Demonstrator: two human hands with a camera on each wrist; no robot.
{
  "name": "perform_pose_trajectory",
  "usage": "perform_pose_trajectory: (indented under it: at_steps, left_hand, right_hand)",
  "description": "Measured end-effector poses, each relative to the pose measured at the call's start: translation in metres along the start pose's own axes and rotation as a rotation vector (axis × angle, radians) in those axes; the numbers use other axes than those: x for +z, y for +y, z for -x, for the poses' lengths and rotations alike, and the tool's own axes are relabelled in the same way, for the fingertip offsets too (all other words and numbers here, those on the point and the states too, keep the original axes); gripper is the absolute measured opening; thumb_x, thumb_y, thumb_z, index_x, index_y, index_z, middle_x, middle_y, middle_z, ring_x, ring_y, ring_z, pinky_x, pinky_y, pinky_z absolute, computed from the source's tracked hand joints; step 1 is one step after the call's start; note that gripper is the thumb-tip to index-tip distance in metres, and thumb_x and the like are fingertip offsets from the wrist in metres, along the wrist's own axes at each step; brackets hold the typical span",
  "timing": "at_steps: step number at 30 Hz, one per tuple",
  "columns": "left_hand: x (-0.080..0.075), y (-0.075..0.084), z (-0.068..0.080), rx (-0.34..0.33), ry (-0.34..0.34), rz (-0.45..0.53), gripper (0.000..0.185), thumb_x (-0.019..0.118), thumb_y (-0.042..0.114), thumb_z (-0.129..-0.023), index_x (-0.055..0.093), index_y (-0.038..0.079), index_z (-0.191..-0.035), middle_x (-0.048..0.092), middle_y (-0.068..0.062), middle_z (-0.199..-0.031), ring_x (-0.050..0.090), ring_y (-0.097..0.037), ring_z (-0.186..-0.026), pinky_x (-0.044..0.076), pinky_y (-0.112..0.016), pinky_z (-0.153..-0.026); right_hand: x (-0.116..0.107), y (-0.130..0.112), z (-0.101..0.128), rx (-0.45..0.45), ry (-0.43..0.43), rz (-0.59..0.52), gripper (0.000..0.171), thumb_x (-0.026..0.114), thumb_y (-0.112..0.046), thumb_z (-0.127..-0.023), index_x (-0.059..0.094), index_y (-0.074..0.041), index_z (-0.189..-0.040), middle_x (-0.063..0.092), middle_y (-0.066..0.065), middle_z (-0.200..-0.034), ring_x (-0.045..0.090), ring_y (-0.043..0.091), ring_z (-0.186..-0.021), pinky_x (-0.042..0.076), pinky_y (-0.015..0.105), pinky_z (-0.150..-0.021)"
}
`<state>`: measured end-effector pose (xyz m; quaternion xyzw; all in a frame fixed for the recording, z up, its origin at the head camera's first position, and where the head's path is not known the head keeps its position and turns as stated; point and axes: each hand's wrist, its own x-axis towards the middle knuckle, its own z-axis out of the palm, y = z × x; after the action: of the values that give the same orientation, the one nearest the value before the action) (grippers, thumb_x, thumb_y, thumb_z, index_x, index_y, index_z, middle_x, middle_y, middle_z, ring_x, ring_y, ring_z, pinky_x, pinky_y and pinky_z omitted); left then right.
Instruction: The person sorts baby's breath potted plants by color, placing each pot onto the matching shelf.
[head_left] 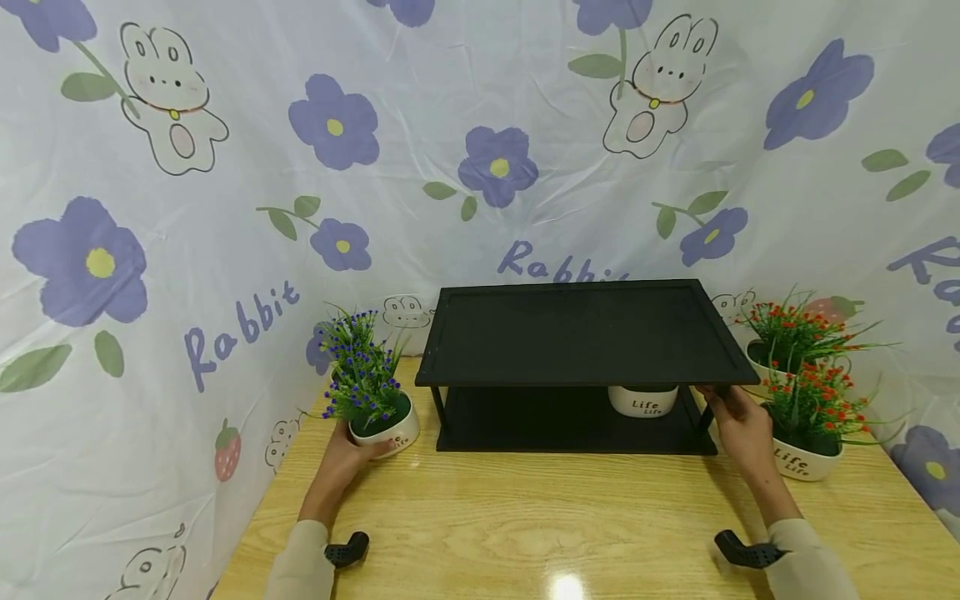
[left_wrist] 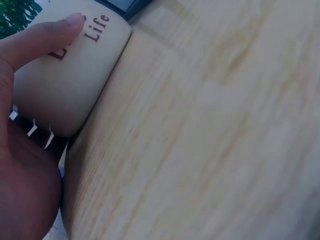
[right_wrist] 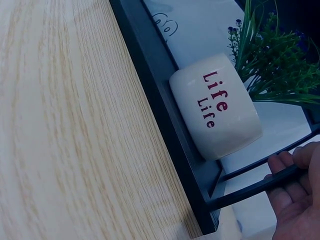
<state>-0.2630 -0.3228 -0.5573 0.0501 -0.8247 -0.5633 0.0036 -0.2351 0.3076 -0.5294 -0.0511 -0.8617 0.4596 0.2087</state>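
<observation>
Black shelf [head_left: 585,333] edge gripped by right hand [head_left: 738,421], left hand [head_left: 348,446] cupping half-hidden pot [head_left: 390,429]

We see only the base of the shelf pot [head_left: 643,401] under the black rack [head_left: 585,333]; its plant hidden; left thumb [left_wrist: 45,37] covers the second "Life".

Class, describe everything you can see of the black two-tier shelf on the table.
The black shelf stands upright on the wooden table, against the patterned cloth. It looks matte, with a rimmed rectangular top, thin legs and a lower board. A white pot marked Life sits on the lower tier. The right hand grips its right front corner.
</observation>
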Motion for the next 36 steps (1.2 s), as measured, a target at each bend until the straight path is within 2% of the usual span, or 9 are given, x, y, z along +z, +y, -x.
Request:
perform_pose_trajectory:
  at_steps: [5, 12, 16, 24, 26, 29, 31, 33, 36]
  left_hand:
    - [-0.001, 0.0, 0.002, 0.002, -0.008, 0.005, 0.111, 0.093, 0.024, -0.085, 0.021, 0.014, -0.169, 0.042, -0.02, -0.163, 0.047, -0.041, -0.148, 0.039, -0.059, -0.122]
    - [-0.003, -0.002, 0.007, -0.021, 0.033, -0.042, 0.112, 0.095, 0.032, -0.083, 0.025, 0.009, -0.168, 0.045, -0.021, -0.161, 0.049, -0.041, -0.147, 0.041, -0.057, -0.122]
    - [-0.004, -0.002, 0.012, -0.01, 0.04, -0.05, 0.11, 0.094, 0.033, -0.084, 0.027, 0.009, -0.167, 0.045, -0.021, -0.162, 0.048, -0.04, -0.148, 0.04, -0.056, -0.123]
    - [-0.006, 0.007, 0.026, -0.016, 0.037, -0.038, 0.106, 0.094, 0.033, -0.084, 0.031, 0.011, -0.166, 0.049, -0.018, -0.161, 0.05, -0.036, -0.147, 0.041, -0.053, -0.122]
    - [-0.007, 0.01, 0.03, -0.021, 0.027, -0.027, 0.105, 0.094, 0.034, -0.084, 0.031, 0.011, -0.166, 0.048, -0.017, -0.161, 0.049, -0.036, -0.148, 0.04, -0.053, -0.122]
    - [-0.008, 0.014, 0.035, -0.01, 0.017, -0.043, 0.103, 0.094, 0.035, -0.084, 0.035, 0.01, -0.164, 0.051, -0.017, -0.159, 0.051, -0.036, -0.146, 0.042, -0.052, -0.121]
    - [-0.008, 0.017, 0.039, 0.011, 0.014, -0.062, 0.1, 0.094, 0.034, -0.083, 0.038, 0.01, -0.162, 0.053, -0.017, -0.157, 0.053, -0.035, -0.144, 0.044, -0.05, -0.119]
    - [-0.008, 0.02, 0.043, 0.039, 0.011, -0.082, 0.097, 0.095, 0.031, -0.083, 0.041, 0.011, -0.16, 0.056, -0.016, -0.155, 0.055, -0.035, -0.142, 0.046, -0.045, -0.117]
    - [-0.008, 0.025, 0.048, 0.083, 0.008, -0.098, 0.094, 0.096, 0.028, -0.081, 0.044, 0.012, -0.158, 0.059, -0.015, -0.152, 0.057, -0.033, -0.14, 0.048, -0.034, -0.113]
  right_hand:
    - [0.001, 0.0, 0.0, -0.001, 0.0, 0.005, 0.041, 0.052, -0.031, -0.114, 0.064, -0.007, -0.146, 0.071, 0.022, -0.137, 0.043, -0.032, -0.101, 0.045, -0.001, -0.085]
    - [0.001, 0.0, 0.0, -0.002, 0.003, 0.003, 0.041, 0.051, -0.031, -0.115, 0.065, -0.005, -0.144, 0.071, 0.023, -0.137, 0.042, -0.032, -0.101, 0.043, -0.003, -0.083]
    - [0.0, 0.001, -0.001, -0.019, 0.008, 0.003, 0.04, 0.052, -0.029, -0.114, 0.065, -0.005, -0.144, 0.071, 0.022, -0.136, 0.044, -0.032, -0.101, 0.043, -0.003, -0.085]
    - [0.0, 0.001, -0.001, -0.012, 0.005, 0.019, 0.04, 0.052, -0.03, -0.115, 0.065, -0.007, -0.145, 0.072, 0.022, -0.136, 0.043, -0.032, -0.102, 0.047, 0.001, -0.088]
    - [-0.001, 0.0, -0.001, -0.008, 0.007, 0.033, 0.04, 0.051, -0.03, -0.115, 0.065, -0.007, -0.144, 0.072, 0.02, -0.135, 0.044, -0.031, -0.102, 0.051, 0.006, -0.091]
    - [-0.001, 0.0, -0.001, -0.01, 0.015, 0.038, 0.039, 0.051, -0.029, -0.115, 0.065, -0.006, -0.143, 0.072, 0.022, -0.135, 0.045, -0.03, -0.101, 0.059, 0.026, -0.101]
    - [-0.001, 0.0, -0.001, -0.011, 0.017, 0.046, 0.039, 0.051, -0.029, -0.115, 0.065, -0.006, -0.143, 0.073, 0.021, -0.134, 0.045, -0.03, -0.1, 0.06, 0.042, -0.103]
    - [-0.001, 0.0, -0.001, -0.009, 0.014, 0.046, 0.039, 0.051, -0.029, -0.115, 0.065, -0.006, -0.143, 0.073, 0.022, -0.134, 0.044, -0.031, -0.099, 0.058, 0.052, -0.102]
    - [-0.001, 0.0, -0.001, 0.003, 0.007, 0.056, 0.04, 0.051, -0.029, -0.115, 0.065, -0.007, -0.144, 0.073, 0.02, -0.134, 0.042, -0.031, -0.099, 0.057, 0.055, -0.102]
